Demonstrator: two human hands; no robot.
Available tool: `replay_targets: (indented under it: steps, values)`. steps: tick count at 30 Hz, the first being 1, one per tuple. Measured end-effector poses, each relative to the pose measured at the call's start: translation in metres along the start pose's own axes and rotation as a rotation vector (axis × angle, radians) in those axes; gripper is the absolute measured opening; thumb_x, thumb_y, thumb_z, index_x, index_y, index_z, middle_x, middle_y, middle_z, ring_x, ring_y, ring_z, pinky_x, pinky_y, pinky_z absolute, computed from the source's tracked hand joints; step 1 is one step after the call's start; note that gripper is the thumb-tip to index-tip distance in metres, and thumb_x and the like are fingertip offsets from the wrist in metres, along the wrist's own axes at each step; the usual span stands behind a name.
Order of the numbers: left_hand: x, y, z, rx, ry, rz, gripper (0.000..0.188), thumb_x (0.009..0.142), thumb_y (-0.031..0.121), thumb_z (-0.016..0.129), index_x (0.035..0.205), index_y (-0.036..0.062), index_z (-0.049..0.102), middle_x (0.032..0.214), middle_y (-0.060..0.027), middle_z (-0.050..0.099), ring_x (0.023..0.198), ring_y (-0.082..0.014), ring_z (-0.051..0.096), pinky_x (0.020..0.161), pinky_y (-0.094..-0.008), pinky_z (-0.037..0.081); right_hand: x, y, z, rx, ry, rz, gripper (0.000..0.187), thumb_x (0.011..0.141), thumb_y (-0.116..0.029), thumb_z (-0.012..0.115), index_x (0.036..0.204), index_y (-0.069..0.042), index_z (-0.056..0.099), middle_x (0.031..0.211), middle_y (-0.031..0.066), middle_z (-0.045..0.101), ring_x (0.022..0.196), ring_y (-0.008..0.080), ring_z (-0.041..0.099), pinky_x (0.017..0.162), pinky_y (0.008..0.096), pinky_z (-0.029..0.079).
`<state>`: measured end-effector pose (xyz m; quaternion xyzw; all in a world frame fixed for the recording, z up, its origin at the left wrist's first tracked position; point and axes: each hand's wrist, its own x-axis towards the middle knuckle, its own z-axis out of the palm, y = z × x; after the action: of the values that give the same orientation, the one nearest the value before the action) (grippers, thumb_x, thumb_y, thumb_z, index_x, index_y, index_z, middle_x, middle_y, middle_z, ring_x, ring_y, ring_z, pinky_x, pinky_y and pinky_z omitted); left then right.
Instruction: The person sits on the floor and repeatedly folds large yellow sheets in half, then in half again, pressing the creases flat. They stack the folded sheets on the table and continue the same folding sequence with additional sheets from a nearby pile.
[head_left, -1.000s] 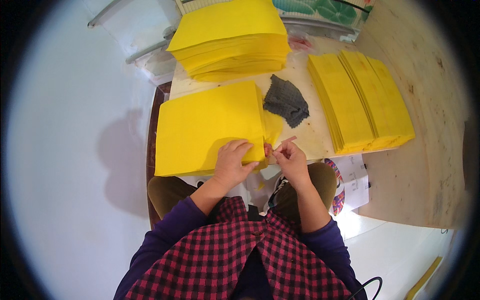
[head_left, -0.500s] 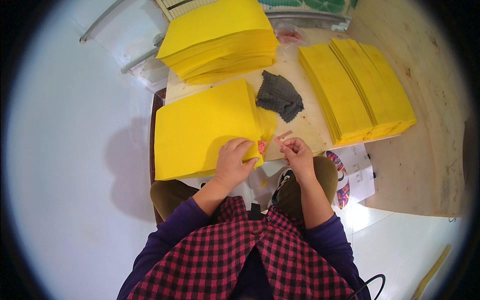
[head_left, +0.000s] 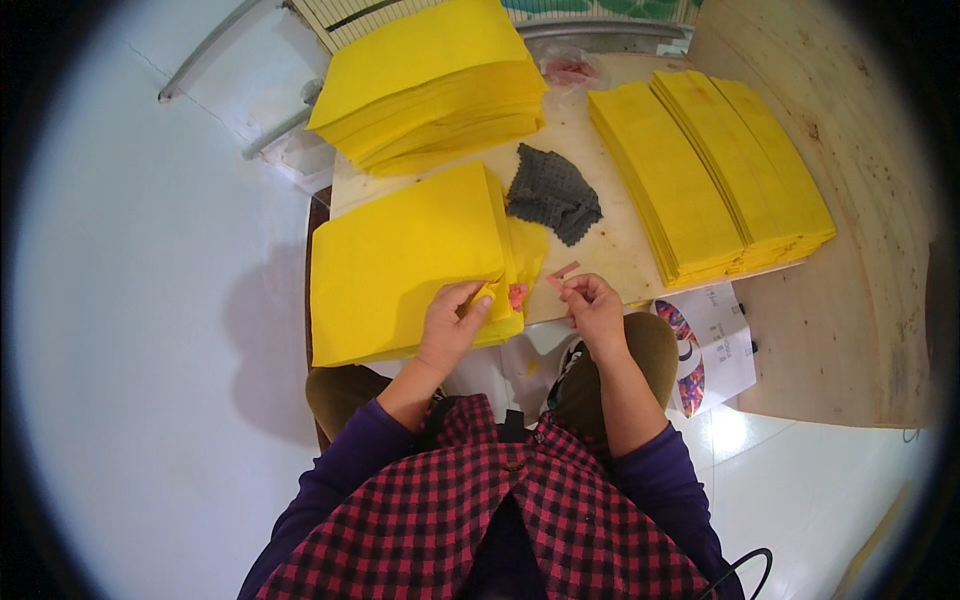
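A thick stack of yellow fabric sheets [head_left: 400, 255] lies at the near left of the table. At its front right corner, my left hand [head_left: 452, 325] pinches the edge of the top yellow fabric sheet and bends it up. Small pink pieces [head_left: 517, 297] sit against the stack's right side, close to those fingertips. Just to the right, my right hand [head_left: 596, 310] is closed on a thin pink strip [head_left: 566, 271], held between thumb and fingers above the table's front edge. Whether it is one strip or two I cannot tell.
A dark grey cloth [head_left: 553, 195] lies mid-table. Another yellow stack [head_left: 420, 80] stands at the back left, and folded yellow bundles [head_left: 700, 180] line the right side. A wooden panel [head_left: 850, 200] rises at the right. A clear plastic bag [head_left: 572, 70] rests at the back.
My left hand has moved slightly left and now bends up the top sheet's corner, which lay flat before. My right hand stays nearly in place with the pink strip.
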<state>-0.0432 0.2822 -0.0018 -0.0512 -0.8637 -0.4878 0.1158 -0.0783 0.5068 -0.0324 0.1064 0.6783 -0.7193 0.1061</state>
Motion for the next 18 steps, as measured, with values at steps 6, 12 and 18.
replay_targets:
  steps: [6,12,18]
  values:
    - [0.001,-0.008,-0.003,-0.046,-0.005,-0.088,0.026,0.093,0.022,0.061,0.104,-0.0014,0.064,0.082,-0.0127,0.060,0.074,-0.0226,0.055,0.069,-0.0316,0.044,0.016,0.012,0.000,-0.080,0.063,-0.154,0.002,0.091,-0.005,0.059,0.093,-0.005,0.059,0.076,-0.0006,0.058,0.058,0.0061,0.051,0.049,0.0212,0.042]
    - [0.002,-0.010,-0.007,-0.054,-0.041,-0.089,0.026,0.095,0.022,0.058,0.105,-0.0016,0.063,0.081,-0.0131,0.060,0.073,-0.0206,0.056,0.068,-0.0313,0.045,0.016,0.012,-0.001,-0.152,0.067,-0.104,0.013,0.090,0.003,0.055,0.100,0.003,0.062,0.097,0.0092,0.069,0.087,0.0139,0.064,0.078,0.0273,0.051]
    - [0.003,-0.016,-0.007,-0.164,-0.064,-0.099,0.030,0.096,0.020,0.057,0.115,-0.0040,0.061,0.092,-0.0137,0.066,0.084,-0.0166,0.060,0.074,-0.0292,0.047,0.012,0.007,-0.004,-0.160,0.002,-0.304,0.019,0.092,0.002,0.050,0.105,-0.001,0.064,0.109,0.0059,0.069,0.088,0.0102,0.061,0.066,0.0206,0.047]
